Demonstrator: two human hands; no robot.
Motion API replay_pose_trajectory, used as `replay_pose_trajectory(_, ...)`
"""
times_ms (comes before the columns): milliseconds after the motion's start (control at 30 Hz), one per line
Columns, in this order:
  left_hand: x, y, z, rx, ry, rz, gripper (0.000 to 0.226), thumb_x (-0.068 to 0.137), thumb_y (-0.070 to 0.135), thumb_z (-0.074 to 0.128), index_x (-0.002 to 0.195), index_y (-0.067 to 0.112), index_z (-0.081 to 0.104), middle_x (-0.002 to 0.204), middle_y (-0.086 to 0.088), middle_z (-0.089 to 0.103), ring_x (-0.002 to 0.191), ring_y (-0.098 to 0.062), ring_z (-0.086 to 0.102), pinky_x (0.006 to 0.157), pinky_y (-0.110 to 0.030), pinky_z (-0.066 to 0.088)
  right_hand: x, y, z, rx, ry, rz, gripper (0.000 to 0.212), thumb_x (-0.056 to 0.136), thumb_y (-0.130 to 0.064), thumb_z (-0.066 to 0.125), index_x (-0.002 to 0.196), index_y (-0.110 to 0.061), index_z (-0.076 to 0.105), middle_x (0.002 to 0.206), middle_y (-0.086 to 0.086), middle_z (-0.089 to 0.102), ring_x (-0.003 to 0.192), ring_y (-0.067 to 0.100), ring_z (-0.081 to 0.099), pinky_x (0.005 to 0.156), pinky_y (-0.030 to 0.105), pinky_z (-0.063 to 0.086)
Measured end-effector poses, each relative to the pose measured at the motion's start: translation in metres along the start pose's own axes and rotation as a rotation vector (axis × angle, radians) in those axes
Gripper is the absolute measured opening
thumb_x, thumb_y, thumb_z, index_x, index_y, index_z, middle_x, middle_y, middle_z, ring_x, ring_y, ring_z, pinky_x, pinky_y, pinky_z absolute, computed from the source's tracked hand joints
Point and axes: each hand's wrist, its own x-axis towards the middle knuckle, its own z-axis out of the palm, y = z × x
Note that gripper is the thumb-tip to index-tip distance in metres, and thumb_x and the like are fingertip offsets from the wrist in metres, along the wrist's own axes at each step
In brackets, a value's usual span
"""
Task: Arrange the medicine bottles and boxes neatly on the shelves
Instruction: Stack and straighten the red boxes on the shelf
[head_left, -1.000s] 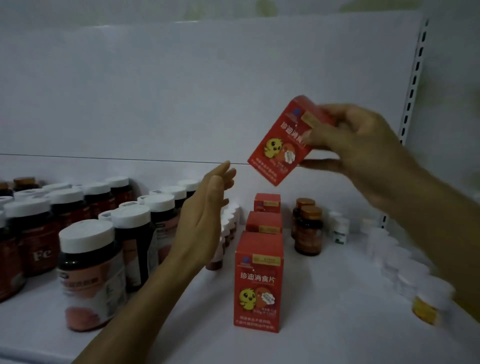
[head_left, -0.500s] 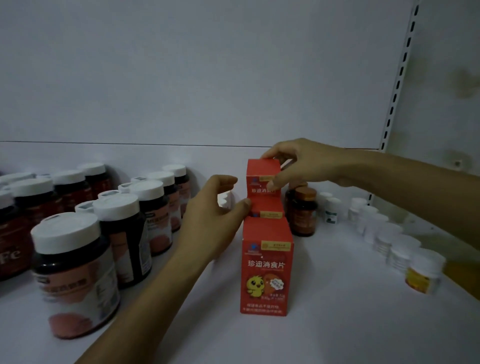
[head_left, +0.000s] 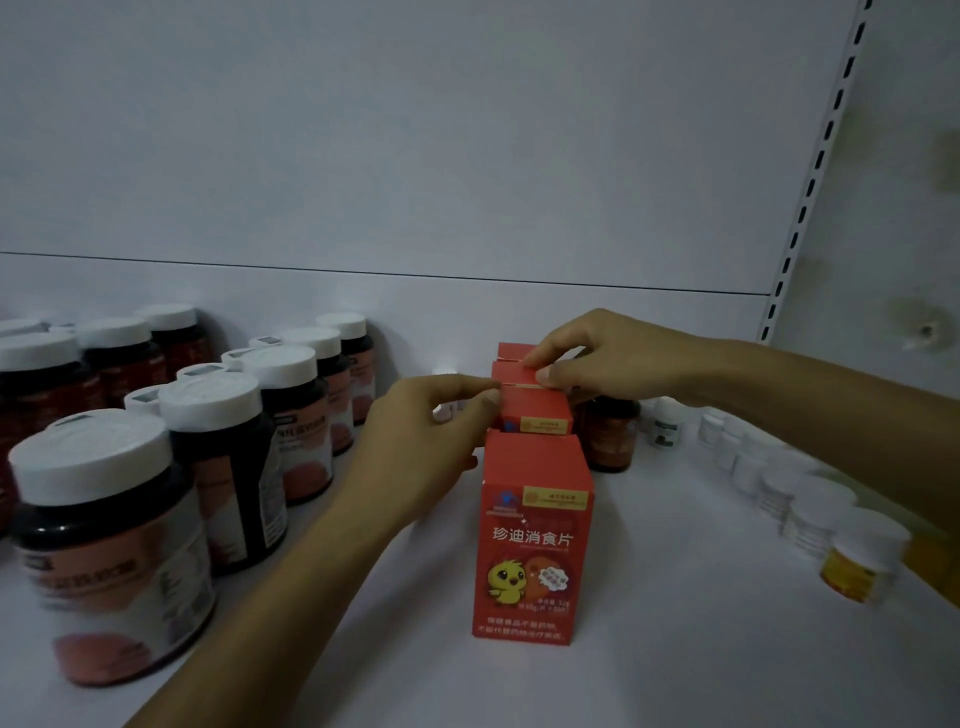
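The right hand (head_left: 608, 358) pinches the top edge of a red medicine box (head_left: 511, 371) mid-row on the shelf (head_left: 685, 634), while the left hand (head_left: 421, 441) pinches the corner of the neighbouring box (head_left: 537, 410), cardboard that looks light and crushable, best held by its edges.

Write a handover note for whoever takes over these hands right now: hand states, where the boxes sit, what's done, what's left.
Left hand: fingertips pinch the top left edge of the second box.
Right hand: pinches the top of the third box.
Done: front box, those two and a back box stand in one file; dark bottles in rows at left, small white bottles at right.
Left: probably square up the middle boxes, then let go.
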Motion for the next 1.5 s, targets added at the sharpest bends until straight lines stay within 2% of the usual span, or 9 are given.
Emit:
replay_pose_trajectory(167, 0.000, 0.000, 0.001, -0.005, -0.005, 0.041, 0.019, 0.093, 0.026, 0.056, 0.107, 0.021, 0.068, 0.078, 0.026, 0.056, 0.066, 0.021, 0.057, 0.049, -0.001, 0.041, -0.003, 0.000, -0.006, -0.053, -0.042, -0.009, 0.020, 0.095, -0.024, 0.057, 0.113, -0.023, 0.066, 0.106, -0.012, 0.064, 0.090, 0.004, 0.062, 0.069, 0.014, 0.050)
replay_pose_trajectory(333, 0.002, -0.002, -0.002, 0.052, 0.029, 0.075, 0.021, 0.092, 0.035, 0.056, 0.107, 0.026, 0.067, 0.083, 0.024, 0.062, 0.071, 0.008, 0.064, 0.053, -0.007, 0.048, 0.013, -0.012, -0.023, -0.285, 0.136, -0.053, 0.034, 0.093, -0.040, 0.056, 0.118, -0.019, 0.064, 0.117, -0.003, 0.063, 0.093, 0.011, 0.061, 0.077, 0.025, 0.047)
replay_pose_trajectory(500, 0.006, -0.009, -0.004, 0.117, 0.167, 0.182, 0.031, 0.091, 0.040, 0.053, 0.119, 0.030, 0.059, 0.100, 0.025, 0.059, 0.087, 0.014, 0.056, 0.073, -0.017, 0.050, 0.052, -0.024, -0.006, -0.518, 0.111, 0.148, 0.069, 0.079, -0.075, 0.047, 0.074, -0.007, 0.058, 0.074, 0.010, 0.067, 0.055, 0.019, 0.065, 0.058, 0.027, 0.053)
replay_pose_trajectory(700, 0.007, -0.011, -0.006, 0.042, 0.296, 0.275, 0.024, 0.092, 0.032, 0.056, 0.115, 0.036, 0.053, 0.095, 0.015, 0.066, 0.083, -0.001, 0.065, 0.068, -0.027, 0.056, 0.073, -0.028, 0.006, -0.539, 0.175, 0.204, 0.036, 0.077, -0.046, 0.063, 0.074, -0.010, 0.057, 0.074, 0.009, 0.065, 0.060, 0.023, 0.065, 0.049, 0.023, 0.047)
replay_pose_trajectory(867, 0.015, -0.005, -0.004, -0.051, 0.336, 0.305, 0.029, 0.092, 0.029, 0.055, 0.121, 0.033, 0.049, 0.105, 0.018, 0.062, 0.094, 0.005, 0.060, 0.074, -0.027, 0.057, 0.058, -0.049, -0.034, -0.405, 0.404, 0.061, 0.037, 0.078, -0.047, 0.062, 0.072, -0.011, 0.054, 0.068, 0.006, 0.065, 0.052, 0.022, 0.066, 0.049, 0.025, 0.051)
replay_pose_trajectory(1033, 0.034, 0.023, -0.008, -0.232, 0.326, 0.246, 0.048, 0.091, 0.033, 0.054, 0.137, 0.027, 0.040, 0.132, 0.010, 0.050, 0.119, -0.003, 0.050, 0.075, -0.005, 0.044, 0.020, -0.075, -0.067, -0.104, 0.454, -0.082, 0.033, 0.086, -0.044, 0.062, 0.074, -0.014, 0.053, 0.075, 0.005, 0.065, 0.068, 0.023, 0.069, 0.061, 0.032, 0.059)
replay_pose_trajectory(1167, 0.046, 0.042, -0.013, -0.376, 0.292, 0.127, 0.066, 0.087, 0.048, 0.051, 0.145, 0.026, 0.029, 0.146, 0.001, 0.040, 0.132, -0.015, 0.041, 0.095, -0.026, 0.036, -0.004, -0.085, -0.084, 0.187, 0.398, -0.139, 0.034, 0.087, -0.045, 0.062, 0.087, -0.012, 0.057, 0.077, 0.008, 0.067, 0.058, 0.016, 0.068, 0.049, 0.023, 0.055)
replay_pose_trajectory(1333, 0.048, 0.048, -0.017, -0.516, 0.006, 0.068, 0.065, 0.068, 0.064, 0.044, 0.114, 0.019, 0.057, 0.104, -0.009, 0.070, 0.088, -0.022, 0.071, 0.075, -0.031, 0.057, -0.015, -0.085, -0.093, 0.286, 0.320, -0.162, 0.048, 0.086, -0.048, 0.060, 0.112, -0.008, 0.060, 0.090, 0.013, 0.069, 0.069, 0.019, 0.070, 0.053, 0.023, 0.054)
replay_pose_trajectory(1500, 0.049, 0.043, -0.008, -0.607, 0.096, 0.158, 0.049, 0.072, 0.054, 0.054, 0.106, 0.019, 0.060, 0.094, -0.009, 0.072, 0.077, -0.024, 0.072, 0.062, -0.024, 0.056, -0.015, -0.079, -0.089, 0.299, 0.285, -0.157, 0.040, 0.089, -0.045, 0.058, 0.108, -0.011, 0.058, 0.095, 0.011, 0.068, 0.079, 0.021, 0.071, 0.059, 0.026, 0.057)
